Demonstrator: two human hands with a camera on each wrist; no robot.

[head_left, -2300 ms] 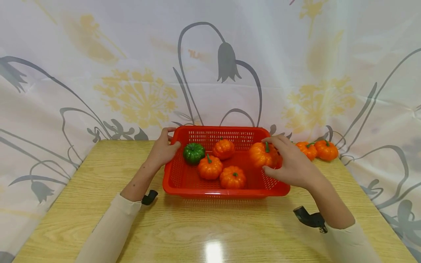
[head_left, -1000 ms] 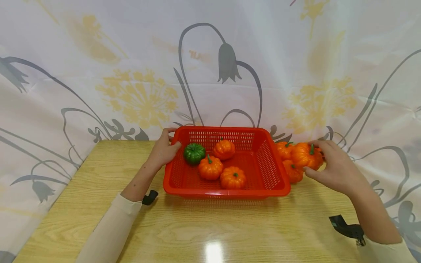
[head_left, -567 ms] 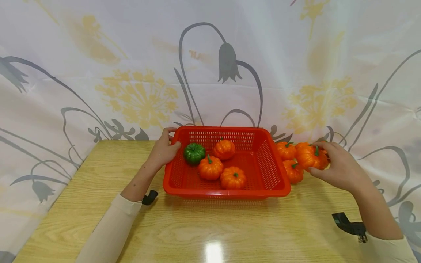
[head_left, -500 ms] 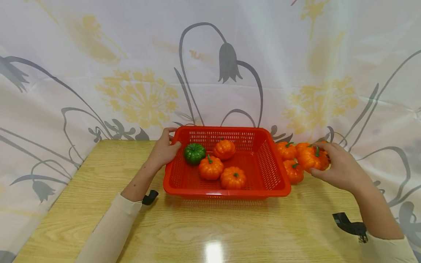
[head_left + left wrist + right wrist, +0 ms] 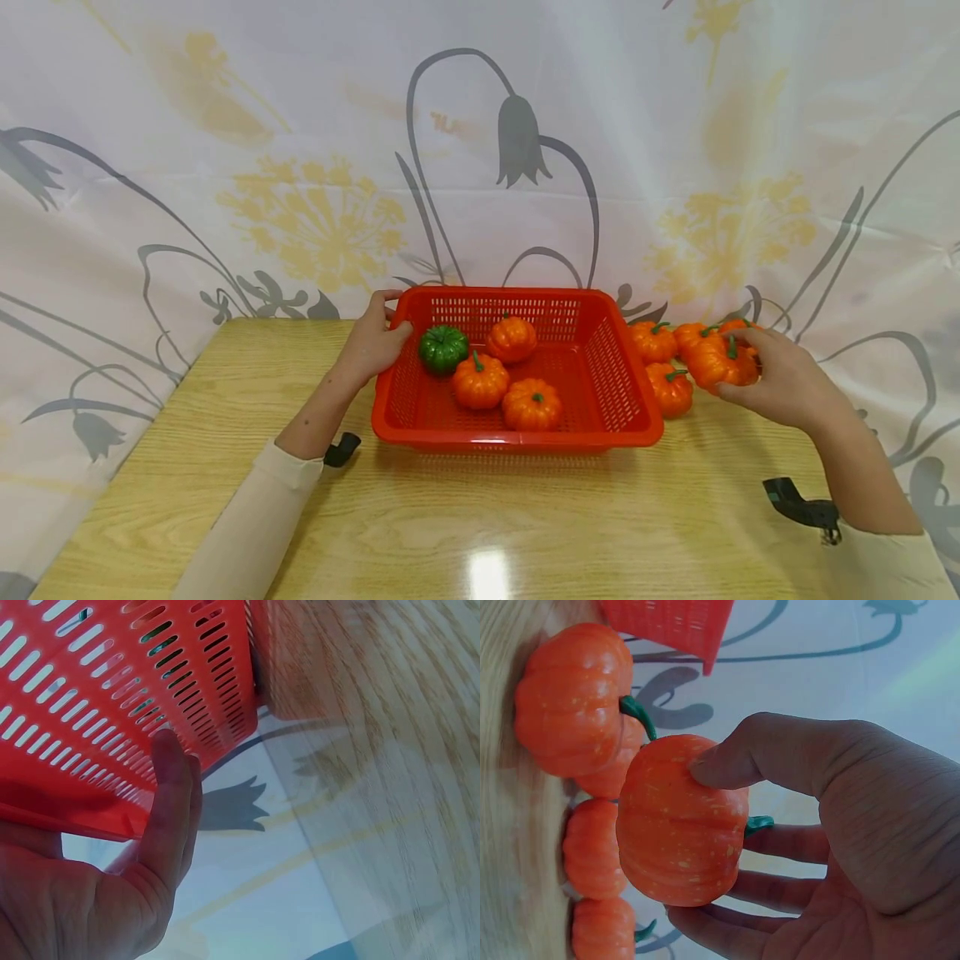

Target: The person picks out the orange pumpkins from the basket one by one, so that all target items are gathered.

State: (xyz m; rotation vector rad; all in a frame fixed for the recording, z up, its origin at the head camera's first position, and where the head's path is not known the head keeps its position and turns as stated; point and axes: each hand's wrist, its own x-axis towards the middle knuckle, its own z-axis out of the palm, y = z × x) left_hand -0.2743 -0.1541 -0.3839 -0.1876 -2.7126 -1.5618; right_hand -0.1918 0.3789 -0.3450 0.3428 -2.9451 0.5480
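My left hand point(image 5: 372, 340) grips the left rim of a red plastic basket point(image 5: 517, 438), thumb over the edge; in the left wrist view its fingers point(image 5: 169, 810) lie along the slotted outer wall. Inside the basket sit a green pumpkin point(image 5: 443, 350) and three orange ones, one at the back point(image 5: 512, 341) and two nearer the front. To the right of the basket, my right hand point(image 5: 791, 387) holds a small orange pumpkin point(image 5: 679, 825) with a green stem, thumb on one side and fingers around the other. It overlaps other pumpkins behind it in the head view.
Several more orange pumpkins stand on the table beside the basket's right wall, one nearest the front point(image 5: 670, 390) and another at the back point(image 5: 651, 342). The wooden table point(image 5: 420, 533) meets a flower-printed cloth point(image 5: 315, 117) at its back edge.
My right hand has carried the orange pumpkin from over the basket's right end out to the right, drifting slightly further right in the last second. The left hand and basket have stayed in place.
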